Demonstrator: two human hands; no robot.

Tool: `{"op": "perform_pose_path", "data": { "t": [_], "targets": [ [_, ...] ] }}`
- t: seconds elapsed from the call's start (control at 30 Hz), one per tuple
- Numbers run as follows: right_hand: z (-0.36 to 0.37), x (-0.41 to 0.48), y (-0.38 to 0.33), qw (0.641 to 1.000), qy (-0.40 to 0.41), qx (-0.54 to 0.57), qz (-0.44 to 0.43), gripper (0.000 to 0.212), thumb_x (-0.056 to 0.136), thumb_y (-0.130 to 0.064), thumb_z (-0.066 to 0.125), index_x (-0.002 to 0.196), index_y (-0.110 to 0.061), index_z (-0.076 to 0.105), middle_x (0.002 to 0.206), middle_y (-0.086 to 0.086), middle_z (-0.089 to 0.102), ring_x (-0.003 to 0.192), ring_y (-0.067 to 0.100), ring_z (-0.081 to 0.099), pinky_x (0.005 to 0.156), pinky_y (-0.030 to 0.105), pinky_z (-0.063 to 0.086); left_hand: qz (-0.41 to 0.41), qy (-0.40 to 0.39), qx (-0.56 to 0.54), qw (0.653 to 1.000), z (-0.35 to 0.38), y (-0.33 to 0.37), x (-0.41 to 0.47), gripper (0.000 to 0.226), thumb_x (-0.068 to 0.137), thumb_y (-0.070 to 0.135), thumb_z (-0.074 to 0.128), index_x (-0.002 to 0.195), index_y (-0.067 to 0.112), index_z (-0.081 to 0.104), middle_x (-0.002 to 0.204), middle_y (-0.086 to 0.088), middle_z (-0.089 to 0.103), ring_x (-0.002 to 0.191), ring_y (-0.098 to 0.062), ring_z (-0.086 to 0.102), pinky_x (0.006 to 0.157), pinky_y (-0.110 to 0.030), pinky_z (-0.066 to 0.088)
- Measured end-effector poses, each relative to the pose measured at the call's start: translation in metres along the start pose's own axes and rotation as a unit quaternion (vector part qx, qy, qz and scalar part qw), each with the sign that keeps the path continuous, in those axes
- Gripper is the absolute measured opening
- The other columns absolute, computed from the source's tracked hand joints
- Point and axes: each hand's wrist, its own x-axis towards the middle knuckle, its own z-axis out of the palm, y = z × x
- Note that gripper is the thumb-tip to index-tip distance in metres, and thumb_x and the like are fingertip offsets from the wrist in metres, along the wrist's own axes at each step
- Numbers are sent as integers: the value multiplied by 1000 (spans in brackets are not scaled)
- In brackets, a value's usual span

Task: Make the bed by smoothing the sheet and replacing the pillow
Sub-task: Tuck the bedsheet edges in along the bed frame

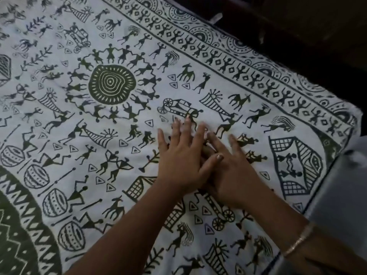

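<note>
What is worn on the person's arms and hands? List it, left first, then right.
Both forearms are bare; no sleeve is in view. The left hand and its wrist carry nothing visible: no ring, watch or band. The right hand has a thin gold-coloured bangle round its wrist; no ring shows, though some fingers are partly covered.

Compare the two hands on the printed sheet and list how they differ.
The right hand has a bangle at its wrist; the left hand wears none. The left hand's thumb lies over the right hand, not the reverse. Both lie flat, fingers straight, on the sheet.
</note>
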Motion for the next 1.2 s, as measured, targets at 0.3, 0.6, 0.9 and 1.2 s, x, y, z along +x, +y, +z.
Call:
{"op": "perform_pose_path", "data": {
  "t": [0.3, 0.6, 0.9, 1.2],
  "targets": [
    [-10, 7, 11, 997, -41, 72, 3, 80, 82, -65, 27, 153, -31, 8, 160, -7, -1, 144, 16, -21, 116, 50, -2, 20, -62, 65, 996, 1, 0, 18, 90, 73, 79, -9, 145, 26, -22, 157, -10, -18, 139, -25, -28, 111, -55, -19],
    [-14, -1, 74, 999, 10, 37, 12, 76, 84, -63, 35, 150, -27, 24, 158, 0, 20, 147, 24, 7, 117, 45, 4, 45, -9, -2, 999, 7, 35, 53, 89, 77, 81, 4, 150, 32, -12, 158, -2, -17, 143, -29, -21, 111, -54, -19],
    [-36, -2, 126, 999, 8, 27, 45, 74, 89, -64, 28, 152, -28, 9, 160, -3, 8, 147, 27, 1, 117, 49, 2, 56, 54, 14, 997, -24, 86, 119, 86, 78, 73, 2, 152, 28, 5, 160, -2, 8, 147, -23, -2, 113, -58, -11],
    [-53, 1, 172, 980, 36, 57, 189, 82, 83, -66, 25, 153, -27, 8, 160, -7, 8, 147, 21, 1, 116, 38, -3, 141, 34, 52, 988, -18, 104, 167, 85, 77, 76, 2, 151, 34, -3, 161, -1, 0, 146, -28, -9, 112, -60, -10]
  ]
}}
